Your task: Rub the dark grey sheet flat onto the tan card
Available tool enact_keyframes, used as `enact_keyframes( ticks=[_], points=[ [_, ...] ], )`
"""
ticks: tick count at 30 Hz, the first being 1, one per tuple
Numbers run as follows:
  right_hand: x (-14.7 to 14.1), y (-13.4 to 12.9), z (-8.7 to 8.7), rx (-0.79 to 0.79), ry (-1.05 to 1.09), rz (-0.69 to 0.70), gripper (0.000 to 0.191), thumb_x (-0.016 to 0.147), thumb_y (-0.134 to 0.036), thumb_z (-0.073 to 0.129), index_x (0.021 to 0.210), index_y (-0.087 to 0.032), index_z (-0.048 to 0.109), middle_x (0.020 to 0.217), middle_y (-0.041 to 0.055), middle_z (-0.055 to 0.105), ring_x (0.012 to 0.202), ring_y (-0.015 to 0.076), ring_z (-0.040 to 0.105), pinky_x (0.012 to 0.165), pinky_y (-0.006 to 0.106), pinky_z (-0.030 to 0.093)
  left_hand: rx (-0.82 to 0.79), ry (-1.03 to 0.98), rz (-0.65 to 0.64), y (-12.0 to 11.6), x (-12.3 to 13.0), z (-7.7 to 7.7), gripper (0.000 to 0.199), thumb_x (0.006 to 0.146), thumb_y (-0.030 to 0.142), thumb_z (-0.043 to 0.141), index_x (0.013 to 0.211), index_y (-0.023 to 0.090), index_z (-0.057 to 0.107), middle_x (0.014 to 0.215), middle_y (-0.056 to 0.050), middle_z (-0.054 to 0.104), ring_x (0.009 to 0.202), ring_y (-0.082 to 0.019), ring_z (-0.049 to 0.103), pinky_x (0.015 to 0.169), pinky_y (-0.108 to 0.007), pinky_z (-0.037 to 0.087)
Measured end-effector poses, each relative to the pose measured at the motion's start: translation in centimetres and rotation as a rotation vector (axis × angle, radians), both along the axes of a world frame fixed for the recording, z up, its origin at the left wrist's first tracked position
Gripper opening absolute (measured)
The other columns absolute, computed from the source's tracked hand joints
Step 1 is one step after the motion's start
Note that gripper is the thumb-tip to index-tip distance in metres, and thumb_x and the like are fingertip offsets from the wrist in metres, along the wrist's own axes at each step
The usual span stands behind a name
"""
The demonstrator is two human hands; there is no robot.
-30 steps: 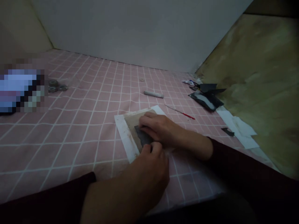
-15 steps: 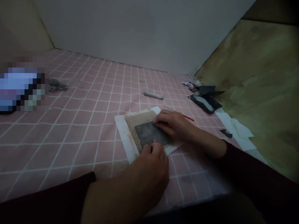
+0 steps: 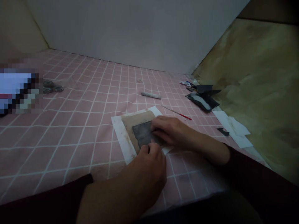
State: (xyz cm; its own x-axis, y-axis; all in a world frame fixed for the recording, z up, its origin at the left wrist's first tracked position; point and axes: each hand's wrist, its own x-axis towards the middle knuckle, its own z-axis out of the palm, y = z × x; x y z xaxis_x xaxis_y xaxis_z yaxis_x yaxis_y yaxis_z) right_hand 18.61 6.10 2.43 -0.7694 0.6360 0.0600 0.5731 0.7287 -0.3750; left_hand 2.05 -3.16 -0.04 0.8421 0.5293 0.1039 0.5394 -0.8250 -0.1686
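Note:
A thin dark grey sheet [image 3: 141, 132] lies on a tan square panel [image 3: 129, 121], which rests on white paper [image 3: 118, 129]. My left hand [image 3: 149, 165] is closed at the sheet's near edge, with thumb and forefinger on that edge. My right hand [image 3: 171, 129] bends over the sheet's right part with its fingers pinched together near the surface. Whatever is between those fingertips is hidden. Past my right hand lies a thin tool with a red handle [image 3: 185, 117].
A grey rod [image 3: 151, 95] and a small pale ring [image 3: 139, 80] lie farther back on the pink checked cloth [image 3: 93, 102]. Black pouches and scraps [image 3: 204, 96] and white paper pieces [image 3: 235, 127] line the right wall. Several tape rolls [image 3: 50, 85] sit left, beside a blurred-out screen [image 3: 14, 88].
My right hand's fingers have shifted slightly toward me over the sheet, showing more of the red-handled tool. My left hand stays at the near edge. The whole view has shifted a little.

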Motion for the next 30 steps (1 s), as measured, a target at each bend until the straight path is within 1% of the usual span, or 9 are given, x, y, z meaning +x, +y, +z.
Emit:
enact_keyframes(
  ticks=[2,4,8,11,15,19,23,25,30],
  points=[
    [-0.4,-0.3,-0.2,-0.052,0.048,0.074,0.011,0.087,-0.008,0.051,0.088,-0.017,0.055,0.087,0.0024,0.056,0.078,0.0137,0.053,0.071,0.025,0.041,-0.011,0.007,-0.005,0.1,0.0,0.2,0.03,0.085,0.029,0.051,0.096,0.008,0.069,0.084,-0.017,0.065,0.079,-0.029,0.056,0.06,-0.039,0.044],
    [-0.1,-0.4,-0.3,-0.048,0.055,0.076,0.011,0.088,-0.008,0.05,0.089,-0.017,0.056,0.087,0.0026,0.056,0.078,0.0135,0.053,0.071,0.025,0.041,-0.012,0.019,-0.011,0.2,-0.1,0.6,0.031,0.086,0.027,0.048,0.1,0.008,0.069,0.089,-0.018,0.067,0.082,-0.029,0.057,0.063,-0.04,0.046],
    [2.5,0.2,0.5,0.036,-0.023,-0.067,0.01,0.088,-0.009,0.051,0.085,-0.017,0.057,0.085,0.0034,0.058,0.079,0.0155,0.055,0.072,0.028,0.041,-0.011,0.052,-0.026,0.2,-0.3,1.1,0.044,0.089,0.028,0.043,0.118,0.003,0.064,0.118,-0.025,0.063,0.102,-0.034,0.058,0.072,-0.041,0.049],
    [3.7,0.4,1.7,0.063,0.046,-0.157,0.008,0.086,-0.011,0.054,0.085,-0.017,0.059,0.081,0.0025,0.059,0.073,0.0148,0.055,0.068,0.027,0.041,-0.007,0.045,-0.022,0.2,-0.3,1.0,0.043,0.088,0.026,0.043,0.118,0.002,0.064,0.118,-0.026,0.064,0.103,-0.034,0.058,0.071,-0.04,0.05],
    [2.5,0.5,2.4,0.002,0.163,-0.202,0.006,0.085,-0.013,0.058,0.087,-0.016,0.062,0.08,0.0016,0.061,0.072,0.014,0.055,0.066,0.027,0.041,0.012,0.0,-0.012,0.3,-0.3,0.5,0.04,0.086,0.026,0.045,0.111,0.003,0.066,0.11,-0.025,0.066,0.095,-0.032,0.059,0.068,-0.04,0.049],
    [1.1,0.7,1.6,-0.291,0.304,-0.182,0.003,0.086,-0.018,0.061,0.088,-0.017,0.063,0.081,0.0006,0.061,0.074,0.0131,0.055,0.068,0.027,0.042,0.025,-0.059,-0.029,0.3,-0.4,0.4,0.036,0.086,0.024,0.043,0.103,0.004,0.067,0.106,-0.025,0.066,0.092,-0.032,0.059,0.068,-0.04,0.049],
    [1.0,0.6,0.6,-0.754,0.684,-0.312,0.011,0.083,-0.026,0.068,0.088,-0.018,0.063,0.077,-0.0021,0.058,0.067,0.0093,0.053,0.062,0.022,0.04,0.003,-0.114,-0.039,0.6,-0.5,0.3,0.032,0.087,0.022,0.041,0.098,0.006,0.067,0.098,-0.022,0.068,0.089,-0.031,0.06,0.065,-0.039,0.05],
    [1.2,0.5,0.2,-0.929,0.784,-0.37,0.013,0.082,-0.027,0.07,0.089,-0.018,0.064,0.078,-0.0024,0.059,0.063,0.007,0.052,0.06,0.02,0.039,0.012,-0.132,-0.06,1.0,-0.5,0.1,0.032,0.088,0.022,0.039,0.096,0.007,0.066,0.097,-0.021,0.068,0.087,-0.031,0.06,0.064,-0.039,0.05],
    [1.2,0.4,-0.6,-1.184,0.889,-0.335,0.014,0.082,-0.028,0.071,0.087,-0.015,0.066,0.08,0.0002,0.063,0.06,0.006,0.055,0.059,0.02,0.041,0.013,-0.126,-0.068,1.6,-0.3,0.0,0.029,0.089,0.019,0.038,0.094,0.008,0.065,0.094,-0.018,0.068,0.074,-0.025,0.059,0.059,-0.037,0.051]
  ],
)
